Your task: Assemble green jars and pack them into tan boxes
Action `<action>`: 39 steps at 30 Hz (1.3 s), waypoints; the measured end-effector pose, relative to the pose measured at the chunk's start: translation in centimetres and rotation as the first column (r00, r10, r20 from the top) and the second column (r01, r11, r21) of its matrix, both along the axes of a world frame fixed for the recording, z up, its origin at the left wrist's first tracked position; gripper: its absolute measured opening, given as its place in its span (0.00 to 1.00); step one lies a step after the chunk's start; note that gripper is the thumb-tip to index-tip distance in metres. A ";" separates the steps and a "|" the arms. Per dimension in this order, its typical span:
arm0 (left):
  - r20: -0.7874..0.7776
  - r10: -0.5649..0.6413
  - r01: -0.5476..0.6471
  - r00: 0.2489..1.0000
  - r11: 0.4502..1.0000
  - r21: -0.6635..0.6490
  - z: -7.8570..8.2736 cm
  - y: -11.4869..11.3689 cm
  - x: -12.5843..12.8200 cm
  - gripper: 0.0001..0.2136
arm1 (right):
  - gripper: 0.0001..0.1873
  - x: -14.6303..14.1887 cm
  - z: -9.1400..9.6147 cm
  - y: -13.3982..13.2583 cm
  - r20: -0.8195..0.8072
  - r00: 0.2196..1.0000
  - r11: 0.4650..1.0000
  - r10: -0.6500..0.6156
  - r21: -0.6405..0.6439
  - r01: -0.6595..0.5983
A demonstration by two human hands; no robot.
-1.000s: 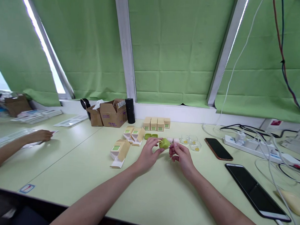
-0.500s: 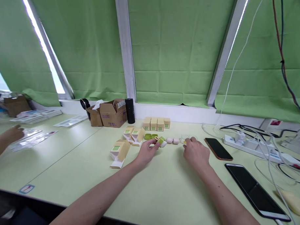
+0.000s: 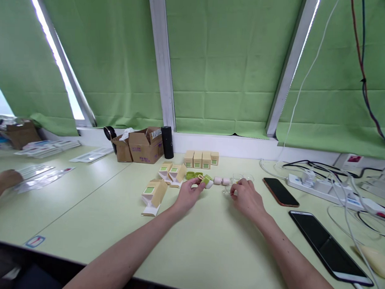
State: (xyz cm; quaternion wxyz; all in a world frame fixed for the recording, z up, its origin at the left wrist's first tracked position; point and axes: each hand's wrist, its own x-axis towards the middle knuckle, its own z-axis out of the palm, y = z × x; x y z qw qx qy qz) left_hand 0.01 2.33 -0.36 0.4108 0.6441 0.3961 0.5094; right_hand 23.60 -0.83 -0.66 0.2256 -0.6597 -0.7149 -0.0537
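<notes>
My left hand (image 3: pixel 188 195) is closed around a small green-and-white case (image 3: pixel 206 181) with a pale strap loop, held just above the table. My right hand (image 3: pixel 248 198) pinches a thin clear piece (image 3: pixel 227 191), whose outline is hard to make out. Right behind that hand lie more clear round pieces (image 3: pixel 248 177). Two small pale pink cylinders (image 3: pixel 222 180) sit between my hands. Beyond the left fingers are two green cases (image 3: pixel 190 175). Left of my left hand, three opened beige cartons (image 3: pixel 154 193) lie with their white flaps out.
Several closed beige boxes (image 3: pixel 197 159) stand in a row at the back. A brown cardboard box (image 3: pixel 145 147) and black cylinder (image 3: pixel 167 142) are behind left. Two phones (image 3: pixel 281 191), a power strip (image 3: pixel 323 190) and cables fill the right. Another person's hand (image 3: pixel 8 179) rests near plastic bags (image 3: pixel 44 181).
My right hand has drawn back slightly to the left and towards me, bringing a clear piece away from the others. My left hand stays put. The other person's hand has moved left.
</notes>
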 end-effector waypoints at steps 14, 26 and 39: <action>0.079 0.004 -0.001 0.997 0.999 -0.041 -0.2 0.7 -0.2 0.28 | 0.27 -0.5 -3.1 2.5 -0.688 0.708 0.960 0.160 -0.060 -0.274; 0.151 -0.008 0.018 0.989 0.997 -0.069 -0.6 1.1 -0.4 0.26 | 0.17 -1.2 -0.5 1.3 -0.910 -0.400 0.846 -0.107 0.128 -0.517; 0.177 -0.015 0.026 0.984 0.998 -0.061 -0.7 1.1 -0.4 0.25 | 0.24 -2.5 0.4 -0.2 -0.964 -0.264 0.867 -0.001 0.131 -0.481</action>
